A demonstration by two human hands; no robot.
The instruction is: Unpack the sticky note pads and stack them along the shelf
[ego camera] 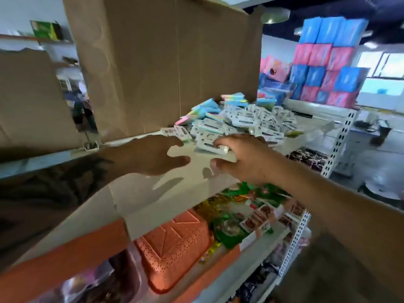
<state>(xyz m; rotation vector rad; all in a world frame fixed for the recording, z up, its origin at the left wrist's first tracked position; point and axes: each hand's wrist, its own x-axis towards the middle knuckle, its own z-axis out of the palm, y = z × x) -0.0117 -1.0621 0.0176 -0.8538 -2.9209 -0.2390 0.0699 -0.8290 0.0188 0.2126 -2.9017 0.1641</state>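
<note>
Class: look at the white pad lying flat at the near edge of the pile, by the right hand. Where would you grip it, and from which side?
Probably pinch the pad across its short edges, coming from the near, open side of the shelf. It lies flat at the pile's front, with bare shelf before it; the box blocks the left and rear.

A white metal shelf [140, 193] with perforated uprights at its 3 o'clock end carries everything. On its top board, a large brown cardboard box [166, 62] stands tipped at 12 o'clock. From the box's mouth, toward 2 o'clock, spills a loose heap of packaged sticky note pads [236, 123], white card backs mostly up, pastel pads at the far side. A second cardboard box [32, 101] stands at 9 o'clock.
</note>
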